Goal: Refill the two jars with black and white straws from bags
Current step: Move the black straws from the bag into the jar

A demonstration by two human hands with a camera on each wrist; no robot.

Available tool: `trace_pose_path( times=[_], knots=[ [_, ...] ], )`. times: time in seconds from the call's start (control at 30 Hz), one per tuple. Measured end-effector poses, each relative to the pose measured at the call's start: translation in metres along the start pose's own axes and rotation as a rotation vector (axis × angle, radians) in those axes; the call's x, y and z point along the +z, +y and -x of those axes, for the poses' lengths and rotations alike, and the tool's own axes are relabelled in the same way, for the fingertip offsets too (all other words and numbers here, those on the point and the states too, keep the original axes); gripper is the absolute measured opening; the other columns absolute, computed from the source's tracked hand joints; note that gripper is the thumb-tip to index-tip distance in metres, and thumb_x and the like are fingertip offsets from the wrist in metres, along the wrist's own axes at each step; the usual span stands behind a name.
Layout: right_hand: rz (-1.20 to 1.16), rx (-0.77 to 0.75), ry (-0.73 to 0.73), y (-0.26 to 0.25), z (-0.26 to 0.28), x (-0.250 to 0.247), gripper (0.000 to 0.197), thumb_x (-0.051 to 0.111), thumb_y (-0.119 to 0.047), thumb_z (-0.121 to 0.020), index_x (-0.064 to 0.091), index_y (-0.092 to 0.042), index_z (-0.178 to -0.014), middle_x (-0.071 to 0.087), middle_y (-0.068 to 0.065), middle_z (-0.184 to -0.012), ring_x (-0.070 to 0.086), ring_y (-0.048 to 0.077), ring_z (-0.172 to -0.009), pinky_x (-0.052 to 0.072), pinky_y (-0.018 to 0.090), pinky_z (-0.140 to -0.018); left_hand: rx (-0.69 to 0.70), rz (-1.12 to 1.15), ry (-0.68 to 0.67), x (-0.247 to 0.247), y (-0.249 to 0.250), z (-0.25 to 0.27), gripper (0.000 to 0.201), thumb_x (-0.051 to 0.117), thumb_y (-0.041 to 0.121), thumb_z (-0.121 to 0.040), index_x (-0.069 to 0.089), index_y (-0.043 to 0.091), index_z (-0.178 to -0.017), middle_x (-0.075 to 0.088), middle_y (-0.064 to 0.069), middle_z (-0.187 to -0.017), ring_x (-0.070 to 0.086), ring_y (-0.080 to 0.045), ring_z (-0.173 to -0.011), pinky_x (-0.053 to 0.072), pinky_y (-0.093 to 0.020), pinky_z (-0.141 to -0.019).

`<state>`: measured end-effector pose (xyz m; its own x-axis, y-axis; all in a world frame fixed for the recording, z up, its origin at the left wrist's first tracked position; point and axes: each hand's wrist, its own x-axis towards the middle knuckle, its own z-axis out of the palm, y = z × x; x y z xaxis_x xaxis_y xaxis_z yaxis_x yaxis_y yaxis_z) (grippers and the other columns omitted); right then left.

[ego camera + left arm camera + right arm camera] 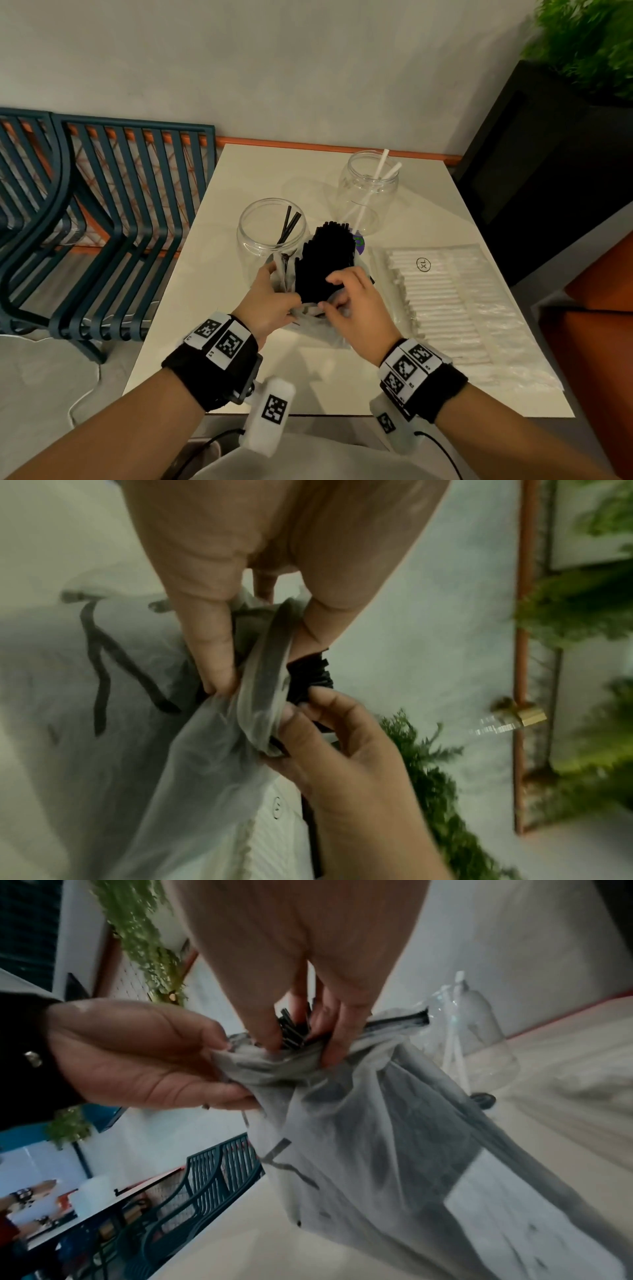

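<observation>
A clear plastic bag (318,325) of black straws (325,257) stands propped on the white table (239,171), its mouth facing away from me. My left hand (274,298) pinches the bag's mouth edge (260,685). My right hand (349,294) reaches into the mouth, its fingers curled around the bundle of black straws (293,1033). Just left of the bundle stands a clear jar (270,233) holding two black straws. Farther back stands a second clear jar (368,192) with two white straws. A flat bag of white straws (445,294) lies on the table to the right.
Dark blue slatted chairs (102,212) stand to the left of the table. A black planter (548,154) with green foliage fills the right corner by the wall. An orange seat (603,308) sits at the right edge.
</observation>
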<state>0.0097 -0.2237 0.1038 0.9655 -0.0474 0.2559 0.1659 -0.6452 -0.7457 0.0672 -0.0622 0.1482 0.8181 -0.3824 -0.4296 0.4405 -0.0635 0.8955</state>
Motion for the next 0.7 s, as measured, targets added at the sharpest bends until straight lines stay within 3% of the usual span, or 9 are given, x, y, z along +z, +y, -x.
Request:
trace_pose_path(
  times=[0.1, 0.2, 0.27, 0.37, 0.47, 0.7],
  knots=[
    [0.171, 0.128, -0.137, -0.004, -0.012, -0.001, 0.059, 0.077, -0.028, -0.077, 0.051, -0.015, -0.128, 0.046, -0.004, -0.117, 0.058, 0.014, -0.092, 0.050, 0.028, -0.080, 0.149, -0.305, -0.034, -0.003, 0.002, 0.001, 0.046, 0.055, -0.011, -0.082, 0.045, 0.022, -0.112, 0.061, 0.003, -0.098, 0.063, -0.010, -0.086, 0.053, -0.022, -0.073],
    [0.330, 0.161, -0.173, -0.010, -0.019, -0.001, 0.071, 0.076, -0.044, -0.072, 0.047, -0.018, -0.132, 0.050, 0.000, -0.125, 0.052, 0.019, -0.110, 0.047, 0.030, -0.087, 0.266, -0.557, 0.002, -0.005, 0.005, 0.004, 0.048, 0.061, 0.000, -0.081, 0.042, 0.019, -0.120, 0.055, 0.015, -0.093, 0.054, 0.005, -0.082, 0.042, -0.004, -0.063],
    [0.384, 0.188, -0.190, -0.013, -0.022, 0.002, 0.072, 0.075, -0.051, -0.069, 0.048, -0.018, -0.127, 0.056, 0.002, -0.121, 0.051, 0.021, -0.109, 0.046, 0.031, -0.084, 0.314, -0.628, 0.023, -0.004, 0.004, 0.006, 0.051, 0.062, 0.006, -0.083, 0.041, 0.022, -0.126, 0.055, 0.012, -0.098, 0.053, 0.004, -0.081, 0.040, 0.000, -0.063],
    [0.439, 0.172, -0.173, -0.014, -0.024, 0.008, 0.065, 0.073, -0.055, -0.067, 0.053, -0.017, -0.115, 0.063, 0.002, -0.106, 0.050, 0.023, -0.099, 0.047, 0.033, -0.081, 0.363, -0.729, 0.055, -0.004, 0.000, 0.006, 0.051, 0.062, 0.017, -0.086, 0.040, 0.026, -0.130, 0.058, 0.004, -0.107, 0.059, -0.012, -0.091, 0.042, -0.008, -0.068],
    [0.403, 0.162, -0.159, -0.009, -0.025, 0.011, 0.056, 0.069, -0.057, -0.065, 0.062, -0.018, -0.105, 0.067, 0.000, -0.097, 0.050, 0.022, -0.094, 0.047, 0.034, -0.080, 0.364, -0.827, 0.100, -0.008, -0.002, 0.002, 0.050, 0.062, 0.019, -0.086, 0.041, 0.023, -0.130, 0.064, -0.001, -0.104, 0.063, -0.022, -0.092, 0.049, -0.027, -0.077],
    [0.161, 0.171, -0.118, -0.002, -0.026, 0.002, 0.029, 0.078, -0.031, -0.072, 0.070, -0.018, -0.097, 0.063, -0.002, -0.091, 0.051, 0.024, -0.097, 0.044, 0.034, -0.083, 0.377, -0.826, 0.158, -0.013, -0.004, -0.002, 0.056, 0.066, 0.008, -0.078, 0.044, 0.018, -0.129, 0.065, -0.004, -0.104, 0.061, -0.024, -0.097, 0.045, -0.025, -0.078]
  ],
)
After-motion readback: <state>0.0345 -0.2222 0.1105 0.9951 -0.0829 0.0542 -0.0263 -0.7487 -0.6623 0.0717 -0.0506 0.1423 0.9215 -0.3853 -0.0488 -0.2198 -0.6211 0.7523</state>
